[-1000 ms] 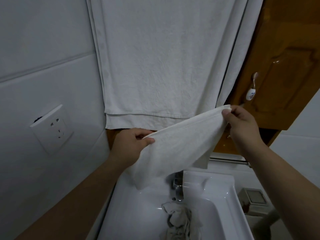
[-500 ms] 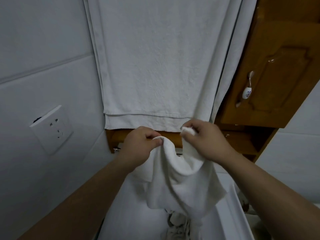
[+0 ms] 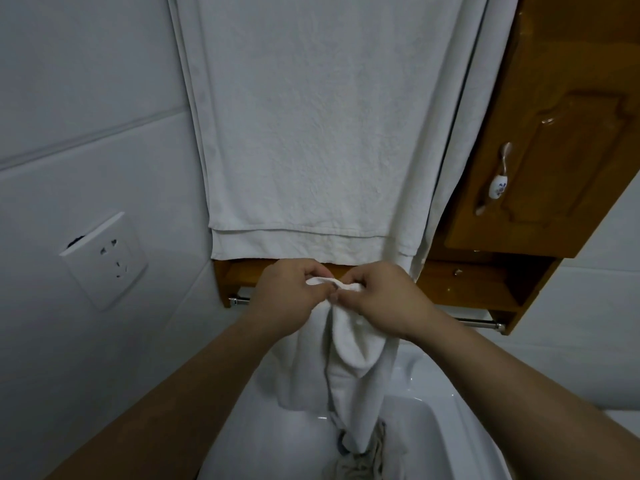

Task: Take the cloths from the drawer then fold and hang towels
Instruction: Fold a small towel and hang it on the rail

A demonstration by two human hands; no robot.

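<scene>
One crumpled cloth (image 3: 360, 462) lies in the sink (image 3: 263, 438) nearest the camera. The lower tip of the small white towel (image 3: 349, 348) hangs down to it and seems to touch it. That is the first risk: if the cloth or the basin is wet, the tail could pick up damp or dirt.

Above, the left hand (image 3: 287, 296) and right hand (image 3: 384, 303) meet. Each pinches the towel's top edge between thumb and forefinger, with the other fingers curled. The corners look bunched rather than squared, so the fold may come out crooked. A loosened pinch would drop the towel into the sink.

The towel is soft, thick terry, doubled lengthwise into a drooping, uneven loop. Just beyond it, a metal rail (image 3: 481, 323) runs under the wooden cabinet (image 3: 554, 150). Beside the cabinet a large white towel (image 3: 311, 133) already hangs flat.
</scene>
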